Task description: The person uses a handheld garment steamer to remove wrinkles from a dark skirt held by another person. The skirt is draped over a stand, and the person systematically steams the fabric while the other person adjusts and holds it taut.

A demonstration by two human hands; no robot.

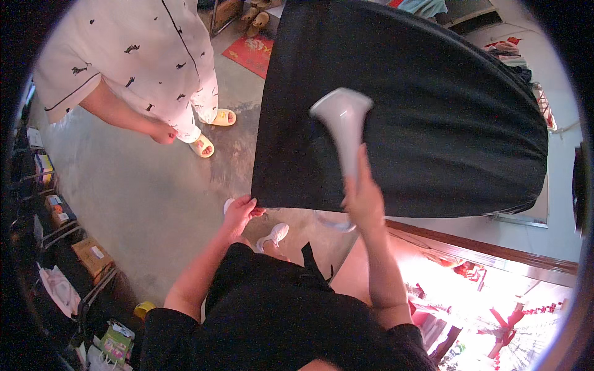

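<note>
My right hand (365, 204) is closed around the slim handle of a white handheld garment steamer (349, 127), slightly blurred. Its wide head points away from me, over a large sheet of black cloth (417, 116). Whether the head touches the fabric, I cannot tell. Between thumb and fingers, my left hand (241, 214) pinches the near left corner of this cloth. The fabric runs smooth on the left and gathers into folds towards its curved right end; what supports it there is hidden. A pale hose-like loop (335, 225) shows below the near edge.
Another person in white printed pajamas (153, 60) and yellow slippers stands at the far left. Cardboard boxes (93, 257) and bags line a rack on the left. A red mat (250, 53) lies beyond the cloth. To the right, a wooden ledge (482, 248) borders a brightly lit area.
</note>
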